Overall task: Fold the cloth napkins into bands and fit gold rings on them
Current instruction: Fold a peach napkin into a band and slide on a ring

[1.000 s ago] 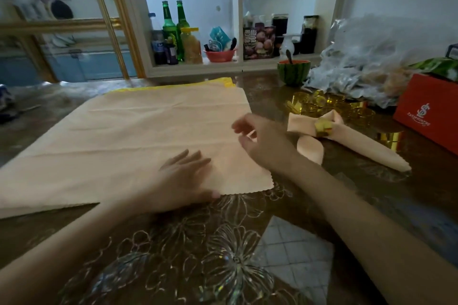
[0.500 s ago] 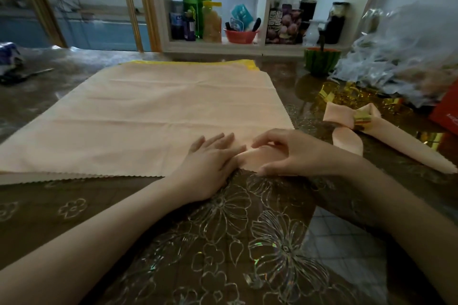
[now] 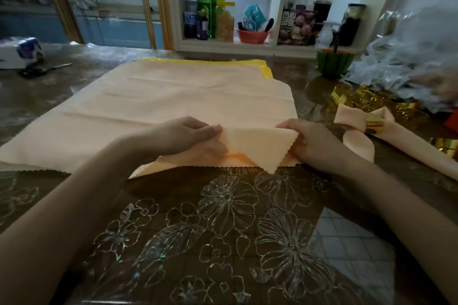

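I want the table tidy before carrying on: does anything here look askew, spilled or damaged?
Nothing looks spilled or torn. The yellow cloth under the peach napkin sits askew, peeking past its far edge and far right corner. The left hand and right hand merely pinch up its near corner.

Left hand (image 3: 188, 137) and right hand (image 3: 312, 142) pinch the near corner of a peach napkin (image 3: 173, 106), lifted and folded over above the desk (image 3: 223, 230); a ringed napkin (image 3: 401, 141) lies right.
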A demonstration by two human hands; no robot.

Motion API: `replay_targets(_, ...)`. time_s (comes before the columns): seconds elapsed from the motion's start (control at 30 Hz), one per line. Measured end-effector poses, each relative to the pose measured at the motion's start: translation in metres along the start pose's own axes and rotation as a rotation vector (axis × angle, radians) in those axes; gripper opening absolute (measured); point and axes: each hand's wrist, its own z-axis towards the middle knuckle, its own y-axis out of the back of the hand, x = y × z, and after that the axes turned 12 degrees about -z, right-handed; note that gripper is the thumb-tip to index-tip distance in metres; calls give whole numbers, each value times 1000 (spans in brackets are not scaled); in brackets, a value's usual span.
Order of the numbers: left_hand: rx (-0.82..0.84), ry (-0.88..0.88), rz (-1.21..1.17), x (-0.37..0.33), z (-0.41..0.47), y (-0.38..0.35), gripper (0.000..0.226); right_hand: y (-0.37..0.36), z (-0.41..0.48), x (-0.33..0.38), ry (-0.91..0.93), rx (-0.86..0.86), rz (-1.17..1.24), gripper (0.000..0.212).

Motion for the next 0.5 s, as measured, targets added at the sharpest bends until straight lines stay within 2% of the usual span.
replay_targets(0.13, 111, 168, -77, -2, -5, 18, 20, -2, -1, 5, -25, -47, 87, 23)
replay_targets(0.27, 155, 289, -186, -9, -22, 27, 17, 8, -6, 24, 8, -2, 143, 23)
replay_targets(0.3, 168, 314, -221, -9, -33, 29, 22, 12, -10, 30, 13, 23, 158, 20)
replay_targets(0.4, 207, 335, -258, -2, -55, 41, 59, 22, -15, 47, 59, 148, 183, 14)
replay_targets(0.5, 258, 379, -235, 7, -81, 54, 66, 30, -28, 70, 130, 333, 123, 7)
